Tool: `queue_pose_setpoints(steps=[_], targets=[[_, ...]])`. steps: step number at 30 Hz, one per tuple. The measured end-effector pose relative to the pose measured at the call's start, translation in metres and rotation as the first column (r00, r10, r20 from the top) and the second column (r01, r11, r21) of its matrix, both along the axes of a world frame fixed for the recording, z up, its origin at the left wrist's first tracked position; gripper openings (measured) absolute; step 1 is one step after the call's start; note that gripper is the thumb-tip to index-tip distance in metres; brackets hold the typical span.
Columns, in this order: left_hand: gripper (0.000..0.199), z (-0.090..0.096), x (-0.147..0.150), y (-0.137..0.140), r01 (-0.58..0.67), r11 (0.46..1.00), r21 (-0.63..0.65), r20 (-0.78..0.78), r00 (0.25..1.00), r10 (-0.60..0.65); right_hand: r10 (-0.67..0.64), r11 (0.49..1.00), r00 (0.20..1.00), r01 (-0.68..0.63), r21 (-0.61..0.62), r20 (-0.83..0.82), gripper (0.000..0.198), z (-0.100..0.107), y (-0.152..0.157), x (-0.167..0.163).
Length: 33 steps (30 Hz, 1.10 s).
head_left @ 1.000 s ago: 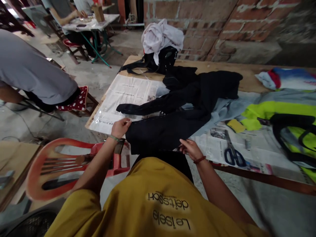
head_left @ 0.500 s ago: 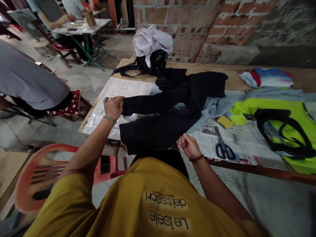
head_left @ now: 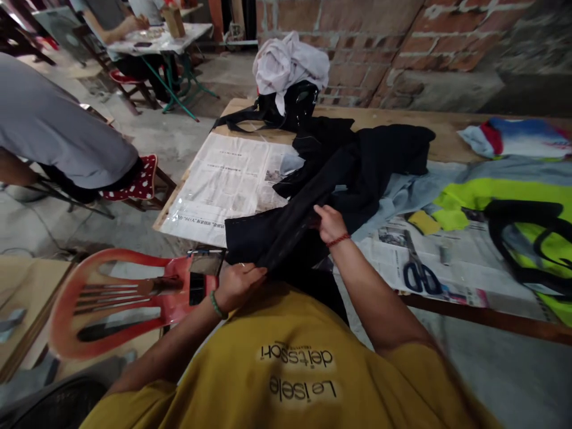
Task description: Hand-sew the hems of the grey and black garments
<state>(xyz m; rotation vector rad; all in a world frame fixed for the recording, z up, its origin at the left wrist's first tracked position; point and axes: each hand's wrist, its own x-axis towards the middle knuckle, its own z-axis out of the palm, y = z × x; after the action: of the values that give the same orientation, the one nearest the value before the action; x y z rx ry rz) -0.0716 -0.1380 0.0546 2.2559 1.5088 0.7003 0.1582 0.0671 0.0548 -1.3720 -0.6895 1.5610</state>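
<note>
A dark navy garment (head_left: 388,152) with long sleeve- or leg-like parts lies bunched over the table's near side. My left hand (head_left: 241,286), with a green bead bracelet, grips the end of one long part close to my body. Farther up that same part, my right hand (head_left: 331,225) pinches the cloth, and the strip between the hands is drawn fairly straight. Another long part (head_left: 245,235) rests beneath it, its end near the table edge. Some of my right fingers are hidden behind the cloth.
Newspaper (head_left: 214,179) covers the table. To the right are scissors (head_left: 420,277), a yellow pad (head_left: 424,222), a spool (head_left: 445,255) and a neon-yellow garment (head_left: 465,190). A black bag (head_left: 299,107) stands behind. A red chair (head_left: 111,256) and a seated person (head_left: 58,131) are at left.
My left hand has brought the garment's end from the far left toward my body. My right hand has moved up and forward onto the cloth. The camera view has shifted slightly left.
</note>
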Motion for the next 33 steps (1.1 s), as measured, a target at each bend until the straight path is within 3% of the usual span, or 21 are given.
queue_pose_setpoints(steps=[4, 9, 15, 21, 24, 27, 31, 33], targets=[[0.023, -0.031, 0.020, -0.011, 0.188, 0.980, -0.071, -0.090, 0.977, -0.194, -0.167, 0.978, 0.986, 0.163, 0.128, 0.023, 0.039, -0.008, -0.004, 0.040], [0.021, -0.037, 0.025, -0.003, 0.317, 0.940, -0.127, 0.009, 0.948, -0.318, -0.346, 0.936, 0.937, 0.342, 0.086, 0.038, 0.027, -0.024, -0.021, 0.087], [0.018, -0.044, 0.023, -0.004, 0.314, 0.941, -0.127, 0.091, 0.948, -0.304, -0.396, 0.918, 0.918, 0.396, -0.010, 0.031, 0.023, -0.040, -0.029, 0.101], [0.018, -0.054, 0.025, -0.013, 0.239, 0.966, -0.095, 0.175, 0.960, -0.220, -0.402, 0.916, 0.916, 0.402, -0.010, 0.007, 0.024, -0.044, -0.027, 0.101], [0.020, -0.045, 0.026, -0.010, 0.265, 0.958, -0.109, 0.198, 0.950, -0.241, -0.442, 0.897, 0.897, 0.442, 0.013, -0.010, 0.022, -0.045, -0.028, 0.105], [0.022, -0.023, 0.024, -0.001, 0.243, 0.957, -0.160, 0.241, 0.950, -0.201, -0.478, 0.859, 0.876, 0.483, 0.169, -0.067, 0.024, -0.035, -0.025, 0.113], [0.017, 0.021, 0.015, 0.032, -0.003, 0.978, -0.207, 0.414, 0.906, 0.090, -0.453, 0.799, 0.871, 0.492, 0.346, -0.191, 0.015, 0.013, -0.011, 0.120], [0.017, 0.048, 0.010, 0.055, -0.182, 0.961, -0.207, 0.552, 0.790, 0.269, -0.427, 0.783, 0.881, 0.472, 0.404, -0.202, 0.018, 0.046, 0.002, 0.120]])
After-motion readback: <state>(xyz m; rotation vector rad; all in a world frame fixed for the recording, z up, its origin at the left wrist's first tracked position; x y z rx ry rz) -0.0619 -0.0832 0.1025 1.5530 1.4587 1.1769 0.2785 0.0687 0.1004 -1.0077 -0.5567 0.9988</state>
